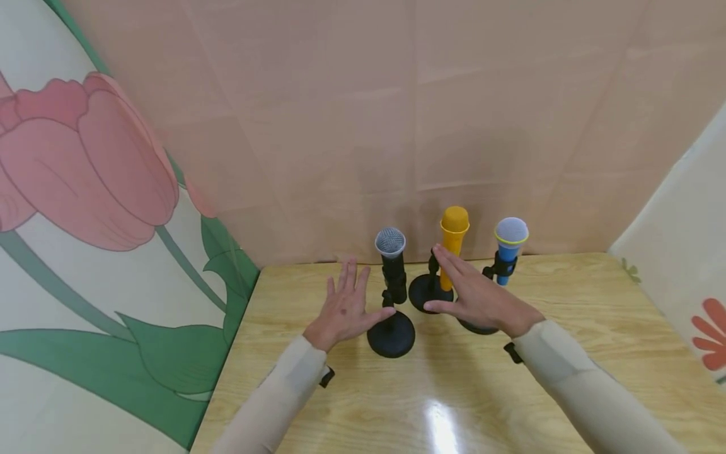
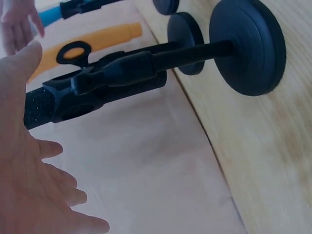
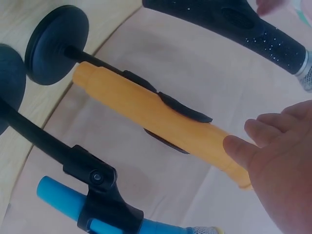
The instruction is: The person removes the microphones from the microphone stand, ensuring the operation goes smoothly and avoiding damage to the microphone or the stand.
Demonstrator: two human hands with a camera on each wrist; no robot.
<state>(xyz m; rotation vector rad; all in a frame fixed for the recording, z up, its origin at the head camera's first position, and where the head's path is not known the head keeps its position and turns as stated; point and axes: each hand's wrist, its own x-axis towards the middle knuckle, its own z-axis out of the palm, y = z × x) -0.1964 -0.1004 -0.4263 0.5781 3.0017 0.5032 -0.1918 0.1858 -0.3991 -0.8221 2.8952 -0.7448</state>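
Note:
Three microphones stand on black round-based desk stands. The black microphone (image 1: 393, 266) with a silver mesh head is on the left, its base (image 1: 391, 335) nearest me. A yellow microphone (image 1: 455, 222) is in the middle, and a blue microphone (image 1: 509, 246) with a pale head stands at the right. My left hand (image 1: 347, 310), fingers spread, is beside the black microphone and holds nothing. With fingers extended, my right hand (image 1: 482, 295) hovers by the yellow microphone (image 3: 141, 109), partly covering its stand in the head view; whether it touches is unclear.
The stands are near the back of a wood-grain table (image 1: 590, 353), against a pinkish covering (image 1: 317, 126). Panels with printed flowers (image 1: 108, 170) flank the table on both sides. A light glare lies on the tabletop near the front.

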